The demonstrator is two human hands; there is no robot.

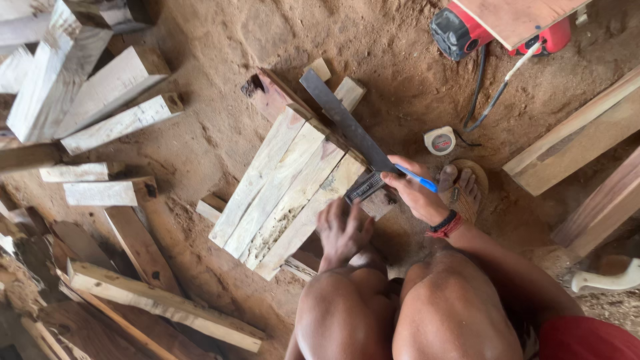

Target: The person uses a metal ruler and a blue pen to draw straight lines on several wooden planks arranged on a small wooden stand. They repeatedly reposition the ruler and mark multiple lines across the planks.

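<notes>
I squat over several pale wooden boards (280,183) laid side by side on the dirt. A dark metal try square (347,123) lies across their far ends, its handle (365,187) at the near edge. My left hand (343,230) presses flat on the outer board next to that handle. My right hand (417,193) holds a blue pen (417,177) against the square's blade. My knees fill the bottom of the view, and my sandalled foot (463,187) rests just right of the boards.
A round tape measure (439,141) lies on the ground beyond my right hand. A red power tool (460,30) with a cable sits at the top right under a board. Loose timber offcuts (100,100) lie at the left, and planks (573,140) at the right.
</notes>
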